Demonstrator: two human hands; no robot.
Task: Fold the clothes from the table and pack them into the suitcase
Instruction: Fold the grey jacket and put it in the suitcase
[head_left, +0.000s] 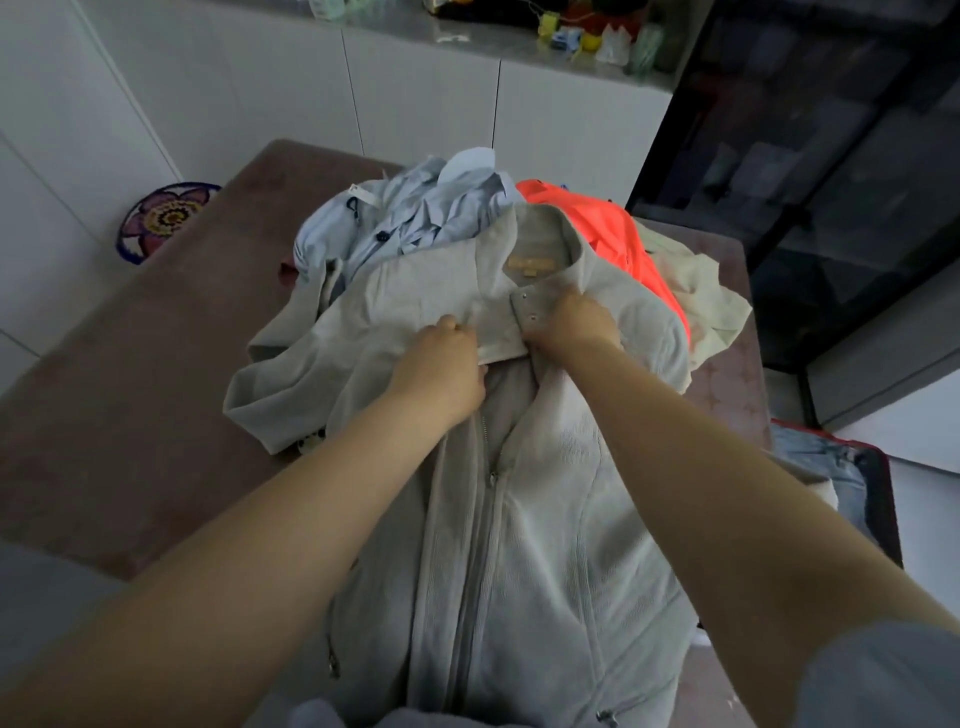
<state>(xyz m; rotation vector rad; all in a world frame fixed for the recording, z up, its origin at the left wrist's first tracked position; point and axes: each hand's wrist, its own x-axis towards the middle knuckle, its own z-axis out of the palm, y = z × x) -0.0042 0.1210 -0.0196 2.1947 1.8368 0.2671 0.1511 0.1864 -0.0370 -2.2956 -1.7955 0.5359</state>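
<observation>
A light grey zip-up jacket (545, 545) lies front up along the brown table (130, 389), collar pointing away from me. My left hand (441, 369) grips the left collar flap near the zip. My right hand (571, 322) pinches the right collar flap with its snap buttons. Behind the jacket is a heap: a pale blue shirt (415, 213), a bright orange garment (608, 228) and a cream one (696, 291). The suitcase (878, 499), red-edged, lies open on the floor to the right with pale denim inside.
White cabinets (426, 93) stand behind the table, with small colourful items on their top. A patterned round plate (161, 218) leans by the table's far left corner. A dark glass cabinet (831, 182) fills the right side.
</observation>
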